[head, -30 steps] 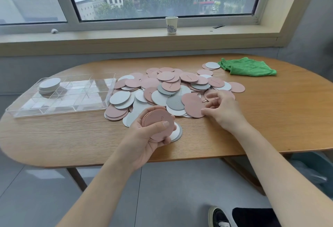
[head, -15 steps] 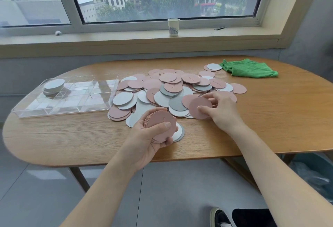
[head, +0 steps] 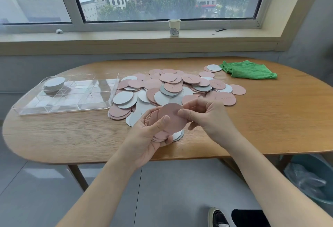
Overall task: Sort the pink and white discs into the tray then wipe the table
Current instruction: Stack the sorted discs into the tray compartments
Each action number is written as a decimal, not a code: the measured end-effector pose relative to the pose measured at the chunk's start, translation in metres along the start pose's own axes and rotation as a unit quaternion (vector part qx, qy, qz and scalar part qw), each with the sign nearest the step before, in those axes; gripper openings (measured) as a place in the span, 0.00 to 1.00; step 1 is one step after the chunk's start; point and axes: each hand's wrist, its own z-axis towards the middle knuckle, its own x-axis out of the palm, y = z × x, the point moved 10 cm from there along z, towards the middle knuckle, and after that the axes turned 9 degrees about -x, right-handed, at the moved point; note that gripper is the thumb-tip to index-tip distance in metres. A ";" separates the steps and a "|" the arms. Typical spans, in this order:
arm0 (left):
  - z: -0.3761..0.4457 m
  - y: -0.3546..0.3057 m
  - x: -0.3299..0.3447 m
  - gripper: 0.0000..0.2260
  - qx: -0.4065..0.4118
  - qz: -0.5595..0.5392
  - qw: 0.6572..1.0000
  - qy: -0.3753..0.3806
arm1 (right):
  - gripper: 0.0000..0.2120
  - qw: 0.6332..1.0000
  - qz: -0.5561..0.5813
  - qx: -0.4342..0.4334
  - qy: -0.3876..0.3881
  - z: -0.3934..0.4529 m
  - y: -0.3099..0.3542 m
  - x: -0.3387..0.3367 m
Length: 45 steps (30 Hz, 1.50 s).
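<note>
left hand [head: 149,133] cups a pink stack [head: 158,129]; right hand [head: 203,116] pinches one pink disc [head: 173,116] onto it — thin, light, probably stiff card, best taken by the rim. pile [head: 180,86] beside the tray [head: 100,106].

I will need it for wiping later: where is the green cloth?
In the head view, the green cloth lies on the table's far right, beside the disc pile's right end.
</note>
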 end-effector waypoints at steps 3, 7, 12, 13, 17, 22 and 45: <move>0.000 0.001 0.001 0.27 -0.003 0.017 1.000 0.009 | 0.04 0.999 -0.046 -0.024 -0.002 -0.004 0.001 0.014; 0.000 0.002 -0.001 0.19 -0.010 0.017 1.000 0.004 | 0.06 0.984 -0.153 -0.077 -0.041 -0.004 0.013 0.013; 0.000 0.002 -0.005 0.23 -0.013 -0.004 1.000 -0.006 | 0.08 0.973 -0.211 -0.058 -0.077 0.017 0.005 -0.020; 0.000 0.003 -0.004 0.23 -0.012 -0.004 1.000 -0.005 | 0.10 0.965 -0.246 -0.047 -0.081 0.023 -0.002 -0.029; -0.001 0.003 -0.005 0.23 -0.011 -0.009 1.000 -0.004 | 0.21 0.937 -0.344 0.014 -0.062 0.044 -0.034 -0.054; 0.000 0.003 -0.005 0.23 -0.014 -0.010 1.000 -0.007 | 0.30 0.929 -0.365 0.049 -0.042 0.052 -0.050 -0.052; 0.000 0.002 -0.005 0.20 -0.011 -0.023 1.000 -0.017 | 0.08 0.992 0.096 0.032 -0.076 0.016 -0.019 -0.025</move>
